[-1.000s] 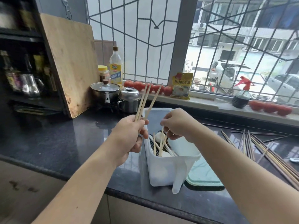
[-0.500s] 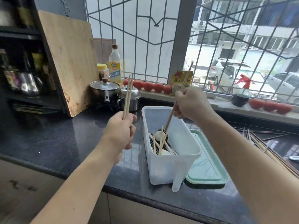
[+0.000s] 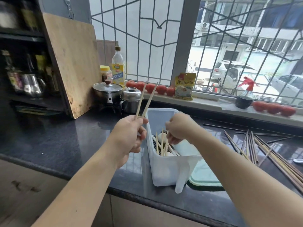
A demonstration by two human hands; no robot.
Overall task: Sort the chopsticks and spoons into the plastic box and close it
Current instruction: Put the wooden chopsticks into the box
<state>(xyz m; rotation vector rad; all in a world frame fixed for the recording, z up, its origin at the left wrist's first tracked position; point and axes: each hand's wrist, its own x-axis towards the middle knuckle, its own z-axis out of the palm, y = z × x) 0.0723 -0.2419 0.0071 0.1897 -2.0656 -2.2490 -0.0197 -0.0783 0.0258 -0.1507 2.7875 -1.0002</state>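
head | left hand (image 3: 129, 136) fingers grip two pale wooden chopsticks (image 3: 146, 99) upright, left of white plastic box (image 3: 165, 171) on dark counter (image 3: 65, 141) | right hand (image 3: 178, 128) fingers pinch chopsticks standing inside box | loose brown chopsticks (image 3: 268, 151) lie right, green lid (image 3: 205, 177) beside box

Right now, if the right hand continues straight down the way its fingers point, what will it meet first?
Most likely the light wooden chopsticks standing in the white plastic box. The right hand hangs above the box's opening with its fingers at their upper ends. Spoons lie lower; depth is unclear.
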